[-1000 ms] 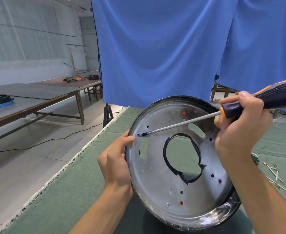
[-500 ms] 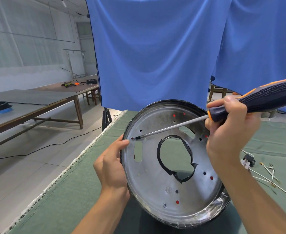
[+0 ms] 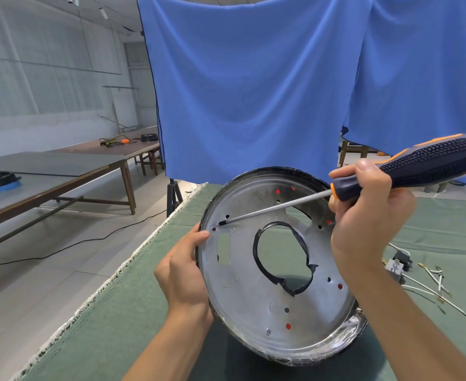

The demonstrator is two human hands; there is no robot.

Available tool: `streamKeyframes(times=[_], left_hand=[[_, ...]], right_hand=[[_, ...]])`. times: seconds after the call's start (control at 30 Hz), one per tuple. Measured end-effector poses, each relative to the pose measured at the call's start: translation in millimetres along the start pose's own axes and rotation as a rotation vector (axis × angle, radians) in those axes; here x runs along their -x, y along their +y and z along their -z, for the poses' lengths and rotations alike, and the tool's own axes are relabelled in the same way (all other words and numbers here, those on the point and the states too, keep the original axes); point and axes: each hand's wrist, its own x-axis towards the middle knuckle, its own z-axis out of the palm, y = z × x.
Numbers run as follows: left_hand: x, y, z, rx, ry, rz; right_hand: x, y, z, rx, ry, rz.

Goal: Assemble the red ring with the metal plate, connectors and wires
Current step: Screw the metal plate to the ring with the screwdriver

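Half screwdriver (image 3: 385, 171) handle off-frame, R

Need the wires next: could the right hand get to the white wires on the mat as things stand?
Probably not yet: the right hand grips the screwdriver. The white wires lie uncovered beside that forearm, so the way looks free.

screwdriver (image 3: 429, 163) handle: cut by right edge | connectors (image 3: 399, 266): blurred

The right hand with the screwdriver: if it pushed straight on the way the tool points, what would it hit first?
Probably the metal plate. The right hand aims the screwdriver down-left, its tip at a small hole near the plate's left rim, close to the left hand. Whether the tip already touches is unclear.
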Motion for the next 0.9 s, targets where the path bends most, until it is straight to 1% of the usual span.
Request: streamKeyframes(times=[0.17, 0.9], left_hand=[[0.6, 0.4, -0.2, 0.006, 0.008, -0.001], [-3.2, -1.4, 2.5, -0.009, 0.036, 0.011]], right_hand=[[1.9, 1.6, 0.4, 0.04, -0.008, -0.025], [1.1, 4.9, 0.9, 0.05, -0.009, 0.016]])
